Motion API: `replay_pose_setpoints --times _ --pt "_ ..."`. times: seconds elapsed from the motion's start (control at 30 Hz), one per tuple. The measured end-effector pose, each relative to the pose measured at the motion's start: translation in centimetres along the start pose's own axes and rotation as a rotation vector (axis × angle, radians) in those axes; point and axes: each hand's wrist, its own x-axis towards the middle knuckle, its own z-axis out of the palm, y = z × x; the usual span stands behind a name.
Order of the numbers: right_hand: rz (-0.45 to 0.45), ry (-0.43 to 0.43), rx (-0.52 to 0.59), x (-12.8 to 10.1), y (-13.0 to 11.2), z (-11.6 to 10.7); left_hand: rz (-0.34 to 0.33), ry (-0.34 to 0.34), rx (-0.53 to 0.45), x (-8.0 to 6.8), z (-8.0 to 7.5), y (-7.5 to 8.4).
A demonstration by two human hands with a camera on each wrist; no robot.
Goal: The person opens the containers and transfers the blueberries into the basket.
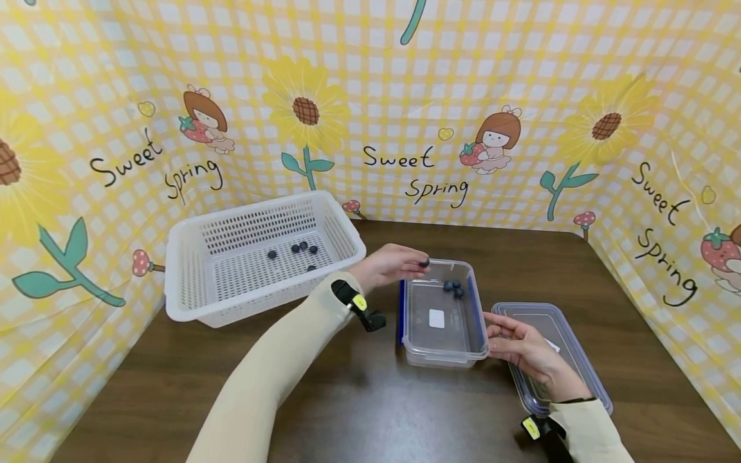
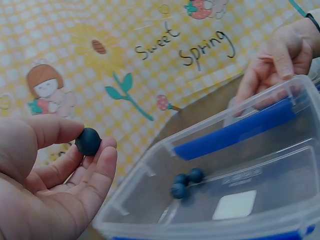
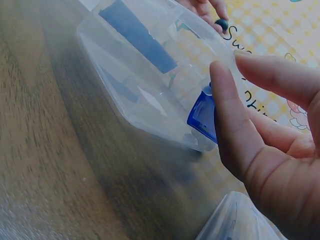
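Note:
Between the thumb and fingertips of my left hand [image 1: 393,265] is a dark blueberry [image 2: 88,141], held at the far left corner of a clear plastic food container [image 1: 442,355] with blue clips. Inside that container, three blueberries [image 2: 182,180] lie close together on the floor, near a white label. My right hand [image 1: 529,354] rests its fingers against the container's right side, by a blue clip [image 3: 202,115] in the right wrist view. Thumb and fingers both appear to be on the outside of the wall.
A white perforated basket [image 1: 249,307] with several blueberries [image 1: 303,246] in it stands at the back left. Under and beside my right hand lies a clear lid [image 1: 573,350] on the dark wooden table [image 1: 359,411]. A yellow checked cloth [image 1: 393,83] hangs behind and at both sides.

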Motion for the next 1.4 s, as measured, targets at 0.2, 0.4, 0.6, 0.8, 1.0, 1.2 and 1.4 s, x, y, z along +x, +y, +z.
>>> replay_pose_setpoints --times 0.2,0.4,0.6,0.8,1.0,1.2,1.4 --pt "0.007 0.004 -0.007 -0.1 0.2 -0.1 0.047 0.038 0.005 -1.7 -2.9 1.9" --pt "0.003 0.003 -0.004 0.0 0.2 -0.2 0.092 0.081 -0.001 -3.5 -6.9 3.8" --pt "0.002 0.007 0.005 0.0 -0.1 -0.2 0.125 0.171 -0.088 -5.0 -11.5 5.0" --pt "0.004 0.007 0.000 -0.1 0.0 -0.3 0.165 0.244 -0.144 -6.8 -16.1 5.2" --pt "0.006 0.012 -0.013 -0.2 0.2 -0.1 0.162 0.306 -0.278 -9.2 -20.5 5.1" --pt "0.003 0.010 -0.017 -0.1 0.2 -0.2 0.165 0.344 -0.425 -11.3 -24.3 5.0" --pt "-0.005 0.003 -0.016 0.0 0.2 -0.2 0.132 0.372 -0.506 -12.5 -26.4 5.0"
